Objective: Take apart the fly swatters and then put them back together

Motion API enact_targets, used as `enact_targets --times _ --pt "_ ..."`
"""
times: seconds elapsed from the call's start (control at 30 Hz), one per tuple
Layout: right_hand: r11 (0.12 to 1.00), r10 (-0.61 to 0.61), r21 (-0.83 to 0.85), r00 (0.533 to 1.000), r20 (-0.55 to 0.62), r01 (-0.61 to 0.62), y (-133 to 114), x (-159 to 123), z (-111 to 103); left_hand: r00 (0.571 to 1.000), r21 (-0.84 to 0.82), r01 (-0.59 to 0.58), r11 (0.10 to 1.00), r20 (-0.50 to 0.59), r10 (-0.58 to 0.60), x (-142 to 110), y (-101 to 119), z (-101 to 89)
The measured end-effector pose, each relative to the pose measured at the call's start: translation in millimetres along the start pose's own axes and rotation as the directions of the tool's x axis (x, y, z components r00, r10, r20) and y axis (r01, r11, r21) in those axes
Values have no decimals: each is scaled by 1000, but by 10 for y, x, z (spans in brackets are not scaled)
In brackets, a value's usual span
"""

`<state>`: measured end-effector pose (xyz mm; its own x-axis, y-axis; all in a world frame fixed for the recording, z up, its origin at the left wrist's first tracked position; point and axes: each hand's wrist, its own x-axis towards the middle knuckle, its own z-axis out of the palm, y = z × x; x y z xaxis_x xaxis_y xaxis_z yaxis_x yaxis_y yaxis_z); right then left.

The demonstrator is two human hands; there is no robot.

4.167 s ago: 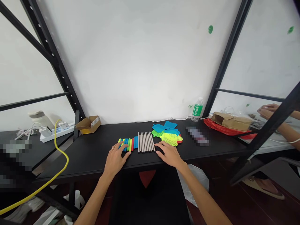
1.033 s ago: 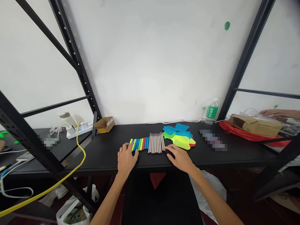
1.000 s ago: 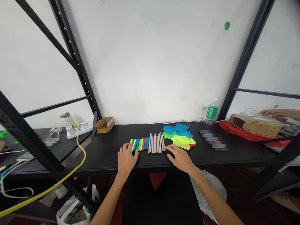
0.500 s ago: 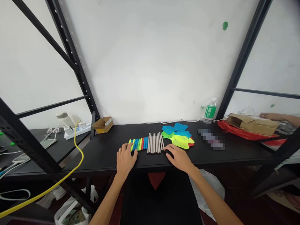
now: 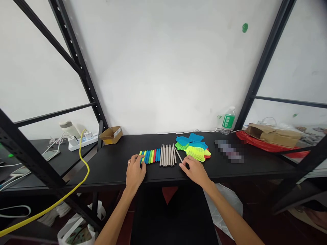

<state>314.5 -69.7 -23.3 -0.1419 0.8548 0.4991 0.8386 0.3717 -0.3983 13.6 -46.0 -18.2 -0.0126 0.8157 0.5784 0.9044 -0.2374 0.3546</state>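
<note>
Short plastic handles (image 5: 152,156) in yellow, blue, green and red lie side by side on the black table. My left hand (image 5: 136,170) is at the left end of this row, its thumb and fingers closed around an end handle, which they partly cover. To the right of the handles is a row of thin grey metal rods (image 5: 167,155). My right hand (image 5: 195,170) pinches the near end of one metal rod (image 5: 179,155), which slants away from the row. Beyond that hand lies a pile of mesh fly swatter heads (image 5: 195,153) in yellow, blue, green and red.
A small open cardboard box (image 5: 111,135) stands at the back left, and a water bottle (image 5: 228,120) at the back right. A pixelated item (image 5: 229,151) lies right of the pile. Further right, a cardboard box (image 5: 274,135) rests on red plastic. A yellow cable (image 5: 85,173) hangs at left.
My right hand has drawn the near end of the rightmost rod away to the right, so it now slants. The thumb of my left hand has closed toward its fingers at the end handle.
</note>
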Motion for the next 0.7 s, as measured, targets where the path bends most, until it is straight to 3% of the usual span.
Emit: enact_targets --times 0.13,0.37,0.53,0.7 --pt "990 125 -62 991 -46 -128 34 23 52 1000 -43 -11 999 -21 10 -8 -31 10" --pt "951 290 -108 957 -10 -289 -29 68 12 996 -125 -42 991 -79 33 -4 -92 53" --pt "937 322 -145 947 -5 -319 -40 78 11 995 -144 -34 989 -98 20 0 -109 71" --pt "943 328 -43 944 -34 -329 44 92 16 995 -133 -33 991 -94 20 7 -135 91"
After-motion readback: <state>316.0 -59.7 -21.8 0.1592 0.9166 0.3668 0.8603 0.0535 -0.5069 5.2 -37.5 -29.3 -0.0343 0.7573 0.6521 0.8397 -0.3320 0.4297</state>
